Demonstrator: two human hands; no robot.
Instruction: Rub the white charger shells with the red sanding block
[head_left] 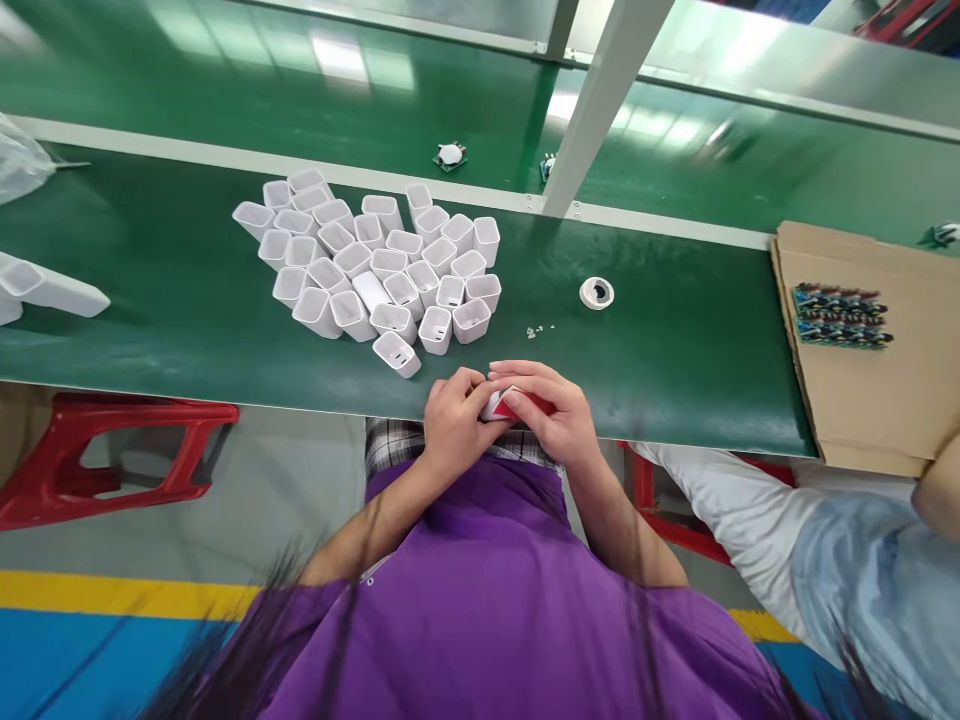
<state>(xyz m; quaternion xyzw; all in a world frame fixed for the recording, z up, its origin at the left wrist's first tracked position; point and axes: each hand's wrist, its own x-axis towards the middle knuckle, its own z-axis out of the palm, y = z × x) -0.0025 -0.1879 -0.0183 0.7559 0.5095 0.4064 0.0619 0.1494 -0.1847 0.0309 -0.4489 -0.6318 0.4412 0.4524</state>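
Note:
At the table's front edge, my left hand (pixel 456 425) and my right hand (pixel 559 412) meet around a small white and red piece (pixel 498 404). Fingers cover most of it, so I cannot make out its kind. My left fingers are closed on its white side, while my right thumb and fingers pinch it by the red part. Left of my hands stand many white, open-topped plastic casings (pixel 352 262) in a close cluster; some show slots in the bottom. The nearest casing (pixel 397 354) leans, a little apart from my left hand.
Tiny white bits (pixel 532 333) and a white roll (pixel 597 293) lie beyond my right hand. Circuit boards (pixel 841 318) rest on cardboard (pixel 900 400) at right, near a seated person (pixel 862 560). More casings (pixel 64 288) lie far left. A post (pixel 604 100) rises behind the table.

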